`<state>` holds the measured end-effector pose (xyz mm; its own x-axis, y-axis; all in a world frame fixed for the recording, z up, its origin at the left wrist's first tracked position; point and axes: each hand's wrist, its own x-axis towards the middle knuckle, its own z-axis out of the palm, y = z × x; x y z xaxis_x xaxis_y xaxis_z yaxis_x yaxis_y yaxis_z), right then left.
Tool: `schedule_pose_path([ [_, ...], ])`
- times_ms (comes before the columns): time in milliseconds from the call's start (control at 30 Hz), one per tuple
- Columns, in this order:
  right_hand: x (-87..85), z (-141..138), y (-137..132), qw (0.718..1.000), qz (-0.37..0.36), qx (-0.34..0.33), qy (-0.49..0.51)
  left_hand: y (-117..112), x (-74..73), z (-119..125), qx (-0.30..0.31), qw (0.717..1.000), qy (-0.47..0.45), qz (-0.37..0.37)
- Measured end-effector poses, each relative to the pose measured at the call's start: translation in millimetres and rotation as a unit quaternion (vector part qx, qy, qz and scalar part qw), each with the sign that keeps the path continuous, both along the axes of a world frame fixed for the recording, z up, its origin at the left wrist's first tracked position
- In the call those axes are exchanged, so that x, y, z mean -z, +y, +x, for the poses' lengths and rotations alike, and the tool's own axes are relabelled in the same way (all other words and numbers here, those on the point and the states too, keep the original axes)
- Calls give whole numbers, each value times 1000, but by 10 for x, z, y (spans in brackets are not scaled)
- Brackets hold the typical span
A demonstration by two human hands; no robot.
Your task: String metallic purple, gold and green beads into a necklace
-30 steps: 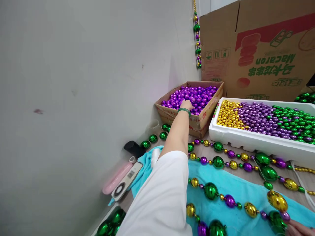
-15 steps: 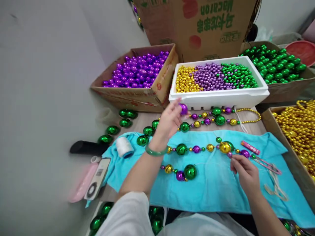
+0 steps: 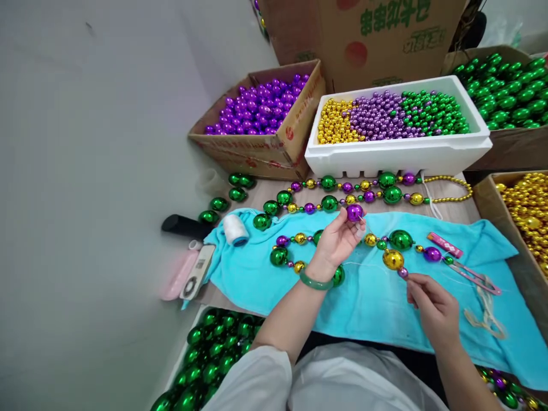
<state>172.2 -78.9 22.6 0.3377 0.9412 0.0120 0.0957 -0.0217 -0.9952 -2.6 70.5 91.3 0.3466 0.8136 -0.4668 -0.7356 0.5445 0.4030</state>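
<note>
Between its fingertips, my left hand (image 3: pixel 338 240) pinches a large shiny purple bead (image 3: pixel 354 213) above the turquoise towel (image 3: pixel 368 308). My right hand (image 3: pixel 432 302) is closed, thumb and forefinger at a small light-purple bead (image 3: pixel 403 273). A gold bead (image 3: pixel 393 259) and a small green bead (image 3: pixel 381 245) line up with it. Any needle inside these beads is hidden. A thin thread runs left across the towel to a green bead (image 3: pixel 338 276) partly behind my left wrist. The strung beads curve round from there, passing a large green bead (image 3: pixel 401 240).
A white foam box (image 3: pixel 398 149) holds small gold, purple and green beads. Beside it stand cartons of purple beads (image 3: pixel 257 108), green beads (image 3: pixel 509 91) and gold beads (image 3: pixel 528 211). A thread spool (image 3: pixel 235 229), a pink hair clip (image 3: pixel 477 278) and a finished-looking bead string (image 3: pixel 392 194) lie nearby.
My left hand has moved from the foam box's front edge down and right with the purple bead, nearer my right hand. My right hand keeps its pinch. The camera view has shifted.
</note>
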Motion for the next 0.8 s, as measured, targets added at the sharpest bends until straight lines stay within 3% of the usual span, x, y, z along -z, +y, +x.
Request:
schedule_pose_path([
  [533, 20, 87, -67, 999, -6, -12, -42, -66, 31, 13, -20, 998, 48, 19],
  [800, 85, 107, -30, 998, -18, -27, -55, -178, 67, 41, -15, 978, 131, 161],
])
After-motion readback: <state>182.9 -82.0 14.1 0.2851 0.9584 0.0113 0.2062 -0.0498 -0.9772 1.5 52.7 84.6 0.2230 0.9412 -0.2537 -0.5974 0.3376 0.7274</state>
